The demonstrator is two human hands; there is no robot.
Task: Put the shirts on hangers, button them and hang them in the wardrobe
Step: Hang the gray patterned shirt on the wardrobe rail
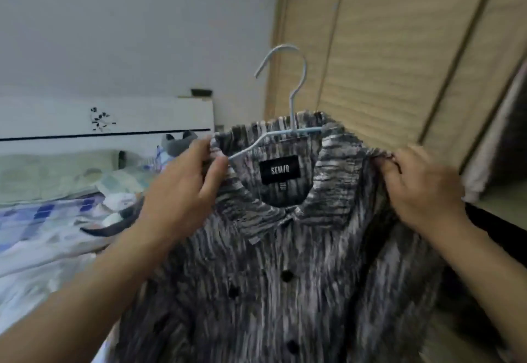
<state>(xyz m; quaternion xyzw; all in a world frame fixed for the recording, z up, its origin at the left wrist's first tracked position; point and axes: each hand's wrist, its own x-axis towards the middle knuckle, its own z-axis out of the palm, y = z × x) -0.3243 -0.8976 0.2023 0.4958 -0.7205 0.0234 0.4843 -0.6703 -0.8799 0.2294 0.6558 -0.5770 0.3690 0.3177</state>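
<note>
Fingers [212, 167]: L thumb and fingers pinch the shirt's left shoulder edge together w/ the hanger arm; R fingers curled tight, pinching a bunch of fabric at the right shoulder.
L hand [182, 191]: raised mid-scene, back of hand toward the camera, forearm running down to the near-left corner.
R hand [422, 188]: at the right, knuckles up, forearm leaving at the right edge.
Shirt [285, 291]: grey/black/white streaked, collared, held up between both hands in the centre, front facing the camera. Dark buttons down the placket; can't tell if they're fastened, blurred. Black neck label [280, 169] w/ white lettering inside the collar.
Hanger [288, 100]: pale blue-white, thin; hook up and opening to the left, above the collar. Its arms sit inside the neck opening, left arm showing down to the L thumb, right arm going under the collar.
Wardrobe [385, 48]: light wood, far right behind the shirt, doors w/ dark vertical seams; a gap shows at the far right edge, contents not readable.
Bed [42, 220]: left side, blue-check and floral bedding, pale green pillow further back.
Headboard [114, 123]: white, small dark floral mark, against the wall.
Plush [176, 145]: grey, eared, just left of the L hand, on the bed.
</note>
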